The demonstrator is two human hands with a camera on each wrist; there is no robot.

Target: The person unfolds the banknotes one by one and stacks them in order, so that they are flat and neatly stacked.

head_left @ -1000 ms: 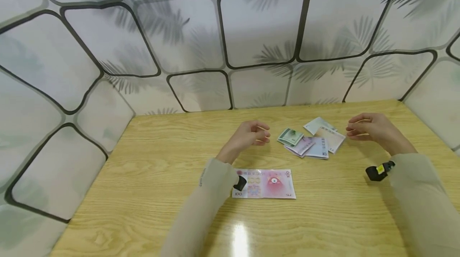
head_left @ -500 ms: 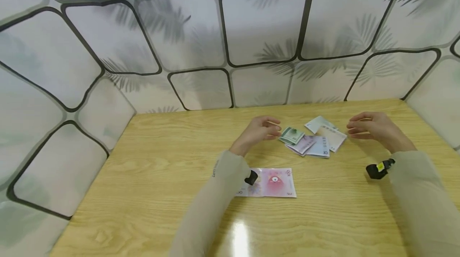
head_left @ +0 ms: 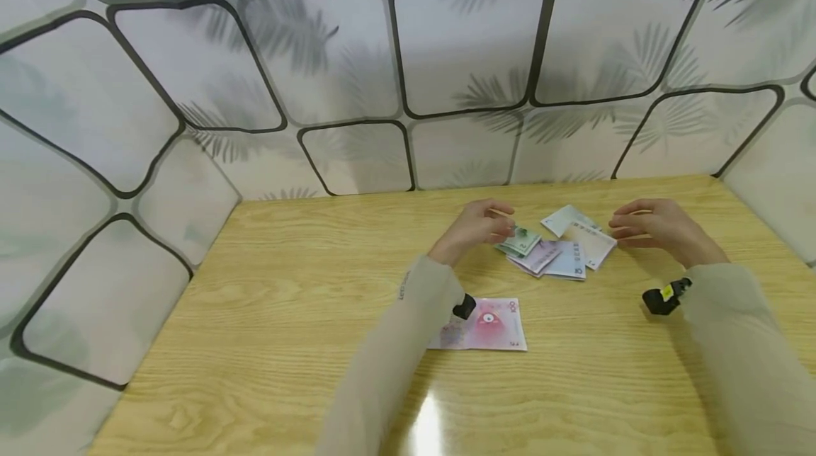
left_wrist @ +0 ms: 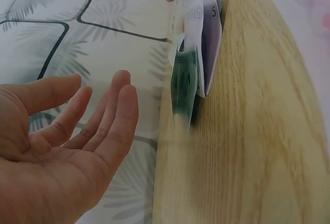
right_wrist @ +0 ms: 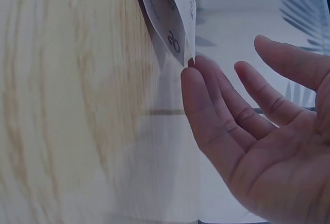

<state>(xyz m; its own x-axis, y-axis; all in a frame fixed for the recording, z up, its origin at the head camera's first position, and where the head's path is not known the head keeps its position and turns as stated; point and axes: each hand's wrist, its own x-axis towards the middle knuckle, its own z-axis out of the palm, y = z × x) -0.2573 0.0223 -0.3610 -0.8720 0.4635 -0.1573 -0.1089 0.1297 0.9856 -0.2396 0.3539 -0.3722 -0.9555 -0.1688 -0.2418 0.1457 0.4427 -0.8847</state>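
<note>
Several folded banknotes lie in a loose cluster on the table's right side, in the head view. My left hand (head_left: 479, 226) is at their left end, beside a green note (head_left: 524, 243). In the left wrist view, its fingers are spread and hold nothing, a little apart from the green note (left_wrist: 184, 82). Purple (head_left: 542, 256) and blue (head_left: 570, 262) notes lie overlapped in the middle. My right hand (head_left: 663, 228) is at the right end, near a beige note (head_left: 594, 245). Its loosely bent fingertips (right_wrist: 192, 80) meet that note's corner in the right wrist view; contact cannot be told.
A pale grey-green note (head_left: 566, 219) lies at the back of the cluster. Nearer the front, a pink 100 note (head_left: 497, 325) lies flat, its left part hidden under my left sleeve. Patterned cloth walls (head_left: 357, 73) border the wooden table (head_left: 268, 314).
My left hand has moved right, from apart to beside the green note, its sleeve covering more of the pink note. My right hand has shifted slightly left. The notes have not visibly moved.
</note>
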